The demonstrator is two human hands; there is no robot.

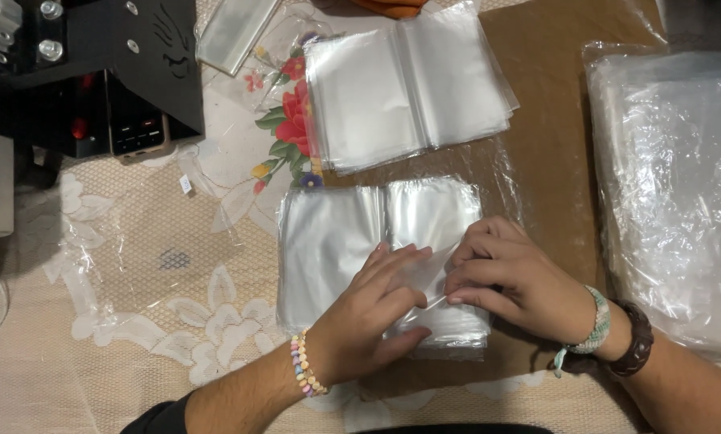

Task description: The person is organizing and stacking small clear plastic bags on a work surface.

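While the black machine (87,72) sits at the far left of the counter (119,265), both hands work on the near stack of clear plastic bags (336,241) at the middle. The left hand (368,317) lies flat on the stack with its fingers spread, pressing the top sheets down; the right hand (509,277) pinches the edge of the top bag between thumb and fingertips, lifting it a little. The step in hand looks like peeling one bag free of the pile; the next move would call for a light pull from the right while the left holds the rest in place, since the film clings. Counted left to right: one machine, one loose bag (236,28) at the far edge, two neat stacks, the near one and a far stack (408,88), and one big crumpled bundle of plastic (674,185) at the right. How many bags each stack holds cannot be told.
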